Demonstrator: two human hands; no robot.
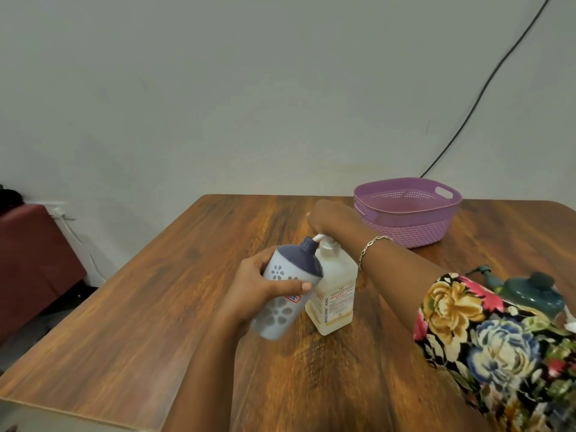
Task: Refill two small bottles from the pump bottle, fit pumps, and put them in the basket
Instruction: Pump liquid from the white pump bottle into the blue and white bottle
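Our left hand (261,288) clamps its fingers (296,286) round the tilted small bottle (282,310), neck at the pump bottle (335,294) spout. Our right hand (332,218) covers the pump; we cannot tell how its fingers lie.

One camera on the person's head, looking forward and down.

It looks across the wooden table (156,307) to a plain wall (218,88) that fills the top half of the frame. The view is wide and close. The left hand (255,285) around the small bottle (280,310) and the right hand (330,218) on top of the pump bottle (336,294) sit near the middle. The basket (405,226) is farther back, to the right of the middle.
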